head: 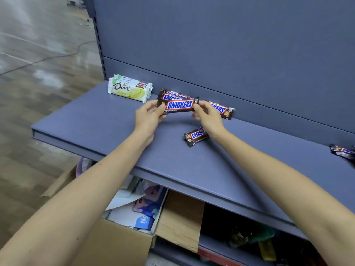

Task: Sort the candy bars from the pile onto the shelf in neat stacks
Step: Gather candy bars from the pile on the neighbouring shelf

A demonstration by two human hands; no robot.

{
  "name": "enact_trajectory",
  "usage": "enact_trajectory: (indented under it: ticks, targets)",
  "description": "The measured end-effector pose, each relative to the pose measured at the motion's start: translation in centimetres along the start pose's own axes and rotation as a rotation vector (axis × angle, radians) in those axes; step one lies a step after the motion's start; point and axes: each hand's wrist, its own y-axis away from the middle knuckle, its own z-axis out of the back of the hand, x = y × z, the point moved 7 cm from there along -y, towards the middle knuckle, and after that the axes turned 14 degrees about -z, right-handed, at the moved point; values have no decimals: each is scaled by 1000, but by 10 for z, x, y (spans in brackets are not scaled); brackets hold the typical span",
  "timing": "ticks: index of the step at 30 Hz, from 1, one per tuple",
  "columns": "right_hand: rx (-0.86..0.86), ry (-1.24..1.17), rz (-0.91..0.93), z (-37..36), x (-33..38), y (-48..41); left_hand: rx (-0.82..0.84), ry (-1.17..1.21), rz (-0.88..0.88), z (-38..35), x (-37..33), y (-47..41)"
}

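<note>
Left grip (148,117) and right grip (208,117) each pinch one end of a Snickers bar (179,105), fingers curled, above the shelf (96,121). Dove stack (130,89) lies at the shelf's rear left.

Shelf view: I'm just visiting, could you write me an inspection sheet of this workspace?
Surface: grey-blue metal shelf.
Job's things: brown Snickers bar held up; small Snickers stack behind it; loose Snickers bars at back right, mid-shelf, right edge; white-and-yellow Dove bar stack back left.
Clutter: open cardboard boxes of papers under the shelf.
Grippers: left hand and right hand each pinch one end of the held bar.
Cables: dark cable across the floor.
Surroundings: grey back panel.
</note>
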Motion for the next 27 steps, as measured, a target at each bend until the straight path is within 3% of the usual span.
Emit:
enact_trajectory:
  ticks: [6, 18, 25, 27]
  targets:
    - [84, -59, -36, -37, -3, 4, -54, 20, 40, 31, -9, -3]
    - [192, 23, -39, -45, 4, 14, 21, -98, 31, 46, -7, -10]
    - [197, 283, -21, -39, 3, 10, 184, -329, -85, 43, -10, -17]
    - [185, 370, -4, -39, 3, 7, 204, -495, -144, 47, -10, -20]
